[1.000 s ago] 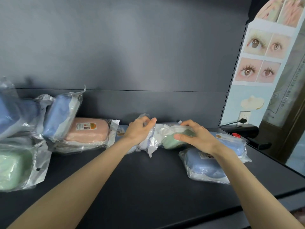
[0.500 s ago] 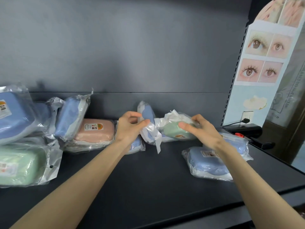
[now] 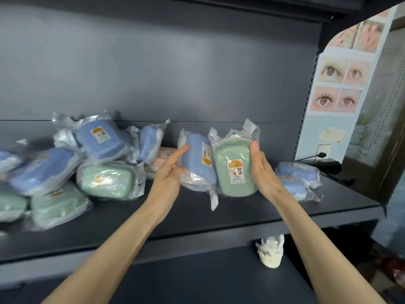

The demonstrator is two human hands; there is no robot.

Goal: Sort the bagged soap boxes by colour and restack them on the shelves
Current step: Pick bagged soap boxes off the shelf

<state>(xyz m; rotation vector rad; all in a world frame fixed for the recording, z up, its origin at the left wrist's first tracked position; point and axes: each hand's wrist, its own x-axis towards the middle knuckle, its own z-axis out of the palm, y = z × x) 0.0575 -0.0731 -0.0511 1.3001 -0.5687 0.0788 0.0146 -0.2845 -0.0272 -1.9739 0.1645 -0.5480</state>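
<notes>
Both soap boxes have come up off the shelf since a moment ago, and now they stand upright in the air, side by side and touching. The left hand is wrapped around the bagged blue soap box, with one finger stretched up along its left side. The right hand is closed on the bagged green soap box, thumb on its right edge. Both boxes show their stickers to the camera.

They hang just above the dark shelf. On the left of the shelf lies a messy pile of bagged boxes: a blue one on top at the back, a green one under it, and more blue and green ones at the far left, blurry. A pink box peeks out behind the left hand. On the right lie two blue boxes, close behind the right wrist. A poster of eyes hangs on the right wall.
</notes>
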